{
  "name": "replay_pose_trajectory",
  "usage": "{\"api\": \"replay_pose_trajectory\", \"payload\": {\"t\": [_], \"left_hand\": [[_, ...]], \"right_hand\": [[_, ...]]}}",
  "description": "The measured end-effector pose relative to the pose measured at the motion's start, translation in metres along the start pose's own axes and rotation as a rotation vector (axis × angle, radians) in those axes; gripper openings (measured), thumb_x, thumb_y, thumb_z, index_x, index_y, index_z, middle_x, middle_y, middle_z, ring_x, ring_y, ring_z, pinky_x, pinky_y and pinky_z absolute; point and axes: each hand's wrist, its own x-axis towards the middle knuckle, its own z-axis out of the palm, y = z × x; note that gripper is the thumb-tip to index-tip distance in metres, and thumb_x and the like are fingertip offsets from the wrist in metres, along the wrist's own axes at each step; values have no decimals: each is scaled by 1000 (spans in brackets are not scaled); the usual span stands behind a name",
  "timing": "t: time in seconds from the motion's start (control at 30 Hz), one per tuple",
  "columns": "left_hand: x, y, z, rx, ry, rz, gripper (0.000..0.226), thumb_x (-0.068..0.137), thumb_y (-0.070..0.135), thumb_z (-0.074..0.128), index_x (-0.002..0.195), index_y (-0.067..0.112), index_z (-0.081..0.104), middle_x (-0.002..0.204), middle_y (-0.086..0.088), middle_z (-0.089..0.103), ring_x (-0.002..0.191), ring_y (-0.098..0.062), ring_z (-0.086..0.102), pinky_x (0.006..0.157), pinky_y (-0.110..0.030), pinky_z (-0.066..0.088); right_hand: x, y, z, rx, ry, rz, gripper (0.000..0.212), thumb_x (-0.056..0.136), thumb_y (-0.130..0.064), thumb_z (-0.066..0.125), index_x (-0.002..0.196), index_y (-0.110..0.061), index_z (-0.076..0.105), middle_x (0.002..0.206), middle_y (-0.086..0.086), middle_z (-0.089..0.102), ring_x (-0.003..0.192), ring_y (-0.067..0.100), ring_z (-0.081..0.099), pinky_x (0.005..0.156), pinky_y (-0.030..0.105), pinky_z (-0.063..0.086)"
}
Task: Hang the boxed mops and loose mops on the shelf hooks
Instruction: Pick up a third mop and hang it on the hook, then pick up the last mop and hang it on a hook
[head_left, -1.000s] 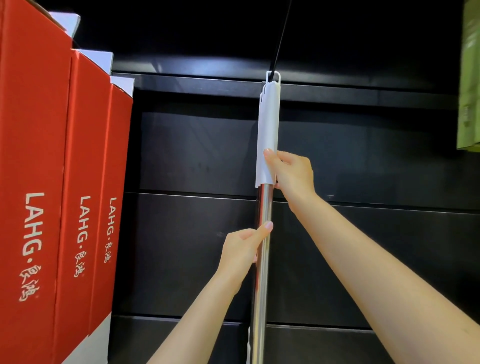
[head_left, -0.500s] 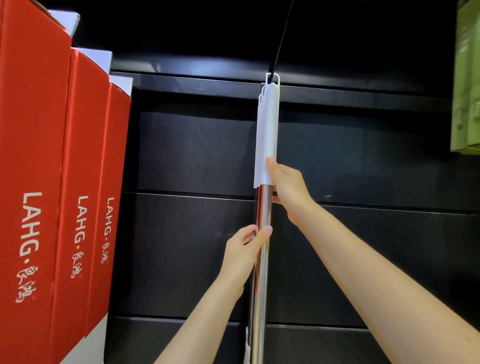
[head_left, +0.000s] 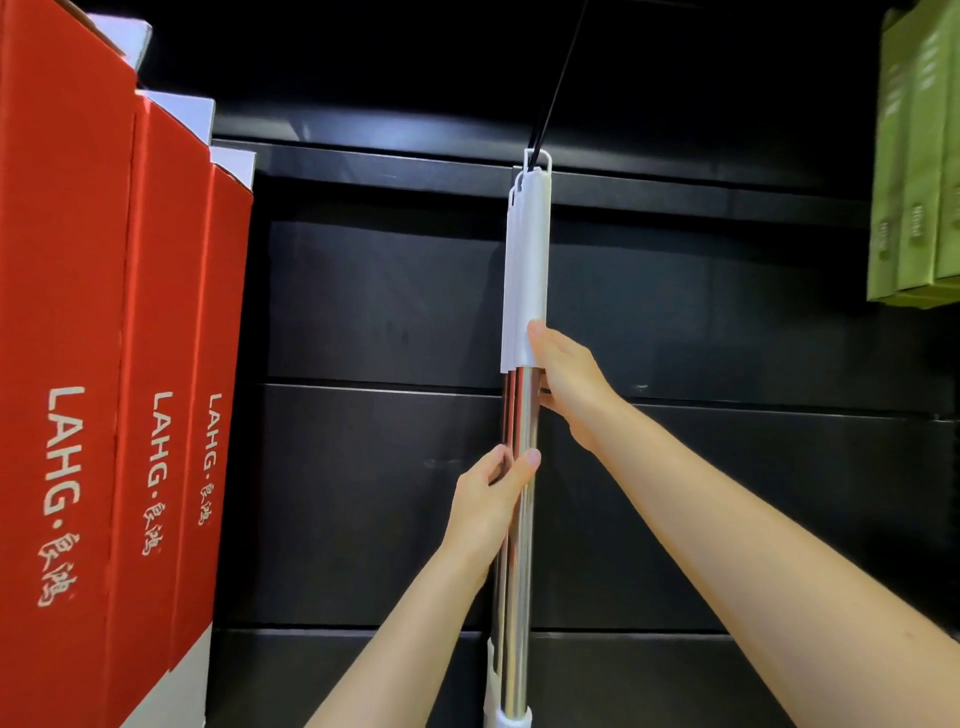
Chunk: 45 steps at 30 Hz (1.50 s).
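Loose mops (head_left: 525, 270) with white handle grips and shiny steel poles hang upright from a thin black shelf hook (head_left: 550, 98) by their white loops. At least two poles hang one behind the other. My right hand (head_left: 563, 382) holds the front mop where the white grip meets the steel. My left hand (head_left: 493, 499) grips the steel pole lower down, thumb across its front. Three red boxed mops (head_left: 119, 364) marked LAHG hang side by side at the left.
A black slatted back panel (head_left: 384, 312) fills the wall behind the mops. Green boxes (head_left: 919, 171) hang at the upper right. Bare panel lies between the red boxes and the loose mops, and to their right.
My right hand has slid slightly down the white grip to its lower end. The mop has stayed hanging on the hook. My left hand keeps its hold on the pole.
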Motion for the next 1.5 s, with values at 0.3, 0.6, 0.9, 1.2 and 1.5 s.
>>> {"api": "replay_pose_trajectory", "payload": {"t": [0.3,0.6,0.9,1.2,1.5], "left_hand": [[-56,-11,-34,297,67,-14,62,89,33,62,145,24,36,148,1,44,132,-16,45,105,-38,38],[-150,-50,-6,628,-15,306,57,88,43,55,141,29,40,138,10,52,126,-12,48,95,-31,41],[-268,-112,156,640,-843,398,59,94,43,48,147,27,30,149,10,39,135,-10,38,106,-27,34],[-423,-109,304,476,-1426,348,59,92,45,52,146,31,33,143,14,46,127,-5,45,104,-25,39],[-574,-85,438,338,-1600,120,51,91,35,59,138,22,47,130,8,58,117,-3,53,98,-18,40]], "right_hand": [[-79,38,-37,-333,28,-73,44,96,-33,51,139,-28,42,134,-5,53,119,10,51,94,27,42],[-246,109,-112,-857,31,49,47,95,-41,49,141,-36,37,143,-14,46,126,7,47,101,27,39],[-479,148,-222,-1341,40,488,48,98,-41,42,143,-26,36,144,-7,44,132,15,40,110,33,30],[-723,125,-312,-1064,484,1118,41,97,-40,46,136,-29,43,140,-9,48,128,12,46,97,24,34],[-903,102,-408,-732,902,1285,31,93,-38,56,123,-33,54,120,-13,59,117,9,55,87,23,41]]}}
